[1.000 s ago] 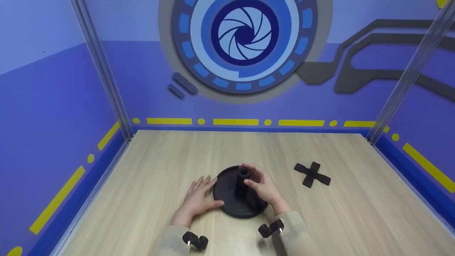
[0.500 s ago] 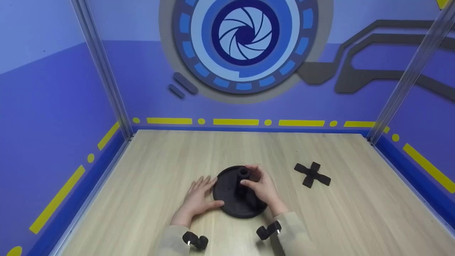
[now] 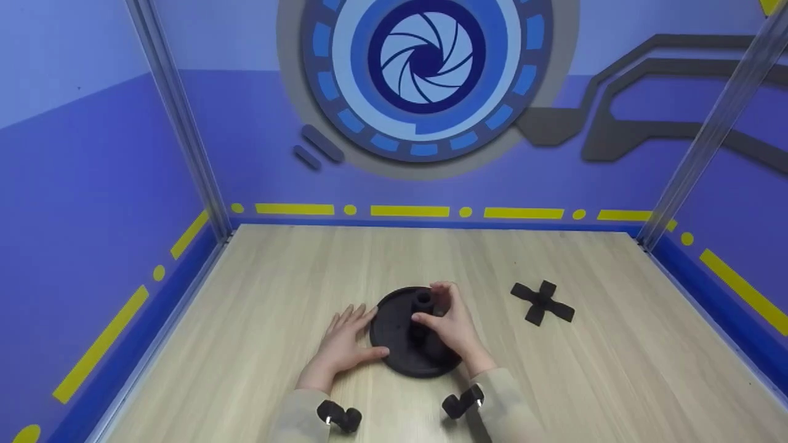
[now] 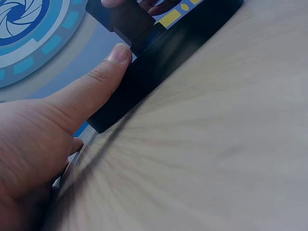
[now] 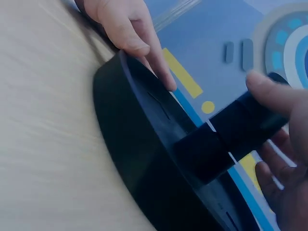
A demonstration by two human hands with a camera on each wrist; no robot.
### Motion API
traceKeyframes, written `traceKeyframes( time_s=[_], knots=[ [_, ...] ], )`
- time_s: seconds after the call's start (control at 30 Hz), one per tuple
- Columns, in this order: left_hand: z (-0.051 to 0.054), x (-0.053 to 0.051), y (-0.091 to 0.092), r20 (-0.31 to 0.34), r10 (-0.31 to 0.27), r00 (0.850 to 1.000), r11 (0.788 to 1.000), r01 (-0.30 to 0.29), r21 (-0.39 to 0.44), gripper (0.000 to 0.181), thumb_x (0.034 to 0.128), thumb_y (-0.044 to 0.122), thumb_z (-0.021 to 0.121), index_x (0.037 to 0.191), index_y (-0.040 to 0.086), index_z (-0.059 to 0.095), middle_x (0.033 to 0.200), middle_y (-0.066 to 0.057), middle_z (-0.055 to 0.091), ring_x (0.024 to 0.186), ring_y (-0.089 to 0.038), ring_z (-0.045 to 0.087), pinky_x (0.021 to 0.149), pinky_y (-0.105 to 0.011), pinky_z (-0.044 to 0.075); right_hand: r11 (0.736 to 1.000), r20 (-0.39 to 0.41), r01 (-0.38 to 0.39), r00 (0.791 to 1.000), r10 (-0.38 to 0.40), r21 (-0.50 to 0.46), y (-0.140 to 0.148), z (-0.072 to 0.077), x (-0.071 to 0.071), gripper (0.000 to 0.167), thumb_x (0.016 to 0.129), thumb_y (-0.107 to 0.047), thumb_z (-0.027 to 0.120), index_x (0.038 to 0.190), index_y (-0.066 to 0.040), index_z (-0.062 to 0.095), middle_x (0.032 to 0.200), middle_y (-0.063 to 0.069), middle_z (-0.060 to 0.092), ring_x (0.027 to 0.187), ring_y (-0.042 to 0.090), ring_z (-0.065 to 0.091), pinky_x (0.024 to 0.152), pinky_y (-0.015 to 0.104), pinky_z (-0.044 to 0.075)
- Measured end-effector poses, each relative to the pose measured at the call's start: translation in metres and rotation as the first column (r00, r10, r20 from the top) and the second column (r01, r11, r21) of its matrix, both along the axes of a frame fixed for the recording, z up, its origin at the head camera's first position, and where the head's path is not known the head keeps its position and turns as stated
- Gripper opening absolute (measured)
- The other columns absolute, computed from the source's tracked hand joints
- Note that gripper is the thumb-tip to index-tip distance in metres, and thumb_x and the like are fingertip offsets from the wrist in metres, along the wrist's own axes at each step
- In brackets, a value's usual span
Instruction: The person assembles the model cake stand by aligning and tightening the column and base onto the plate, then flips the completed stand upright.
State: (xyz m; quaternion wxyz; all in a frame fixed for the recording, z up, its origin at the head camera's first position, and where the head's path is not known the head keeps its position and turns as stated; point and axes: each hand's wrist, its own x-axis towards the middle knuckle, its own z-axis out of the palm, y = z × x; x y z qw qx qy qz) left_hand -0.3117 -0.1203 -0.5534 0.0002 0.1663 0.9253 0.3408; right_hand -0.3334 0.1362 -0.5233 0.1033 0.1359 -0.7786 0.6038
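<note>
Your R hand point(image 3: 457, 323) grips a black, plastic-looking hollow tube point(image 3: 422, 307), thumb across the near side, fingers round the far side. The tube stands upright abt mid-way on a black, round, raised-rim disc point(image 3: 389, 327), which lies flat on the pale wood-grain table point(image 3: 295, 264). Your L hand point(image 3: 341, 344) clasps nothing: fingers spread beside the rim, thumb resting on it. To the right, apart from the disc, lies a black four-bladed cross piece point(image 3: 542, 303).

R wrist view shows a narrow seam point(image 5: 221, 142) partway up the tube, so the step in hand is prob. twisting the upper section onto the lower while your L steadies the base. Next move prob. calls for more turn w/ light downward pressure, keeping the tube plumb; mind the disc doesn't spin.

Vs 1 s ago: your R thumb has slid left across the tube & its fingertips have shifted right, i.e. the hand has rotated. L hand, disc & cross piece: approx unchanged.
</note>
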Motion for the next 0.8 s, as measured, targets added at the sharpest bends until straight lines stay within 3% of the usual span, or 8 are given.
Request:
traceKeyframes(
  time_s=[0.17,0.3,0.43,0.53,0.67,0.8],
  knots=[
    [0.000,0.000,0.000,-0.013,-0.002,1.000,1.000,0.002,-0.005,0.096,0.0800,0.059,0.080,0.157,0.016,0.044,0.165,-0.022,0.035,0.157,-0.046,0.021,0.131,-0.062,0.010,0.973,0.026,-0.212,0.976,0.215,-0.087,0.010,0.003,-0.001,0.067,0.092,-0.003,0.074,0.151,0.004,0.043,0.151,0.025,0.052,0.147,0.039,0.044,0.116,0.018,0.039],
    [0.001,0.000,0.000,-0.016,0.000,1.000,1.000,0.000,-0.009,0.096,0.0798,0.060,0.079,0.157,0.015,0.044,0.165,-0.022,0.035,0.157,-0.046,0.021,0.131,-0.062,0.011,0.951,0.037,-0.299,0.952,0.303,-0.080,0.015,0.005,-0.002,0.062,0.095,-0.002,0.069,0.151,0.007,0.043,0.153,0.027,0.050,0.147,0.030,0.045,0.115,0.011,0.037],
    [0.001,0.000,0.000,-0.015,0.003,1.000,1.000,-0.003,-0.010,0.097,0.0795,0.061,0.080,0.157,0.015,0.044,0.165,-0.022,0.035,0.157,-0.046,0.021,0.131,-0.062,0.011,0.959,0.050,-0.280,0.958,0.282,-0.049,0.016,0.005,-0.003,0.056,0.095,-0.002,0.068,0.148,0.005,0.049,0.151,0.026,0.053,0.135,0.008,0.054,0.111,0.013,0.041],
    [0.000,0.000,0.000,-0.019,0.004,1.000,1.000,-0.004,-0.008,0.097,0.0792,0.060,0.080,0.157,0.015,0.045,0.165,-0.022,0.036,0.157,-0.046,0.022,0.131,-0.062,0.011,0.967,0.056,-0.252,0.966,0.254,-0.047,0.015,0.005,-0.003,0.053,0.094,0.000,0.068,0.145,0.005,0.052,0.149,0.026,0.055,0.127,-0.002,0.056,0.109,0.015,0.044],
    [0.000,-0.001,0.000,-0.025,0.004,1.000,1.000,-0.004,-0.004,0.097,0.0789,0.061,0.080,0.157,0.015,0.045,0.165,-0.022,0.036,0.157,-0.046,0.022,0.131,-0.062,0.011,0.976,0.060,-0.213,0.975,0.215,-0.046,0.014,0.005,-0.002,0.052,0.092,0.002,0.070,0.142,0.005,0.055,0.144,0.026,0.059,0.123,-0.001,0.058,0.110,0.023,0.048],
    [-0.001,0.000,0.000,-0.015,0.007,1.000,1.000,-0.007,0.006,0.098,0.0784,0.062,0.080,0.157,0.016,0.044,0.165,-0.022,0.035,0.157,-0.046,0.021,0.131,-0.062,0.010,0.987,0.052,-0.159,0.986,0.160,-0.023,0.013,0.006,-0.001,0.049,0.090,0.001,0.074,0.136,0.005,0.059,0.137,0.025,0.065,0.124,0.012,0.063,0.111,0.039,0.052]
  ],
)
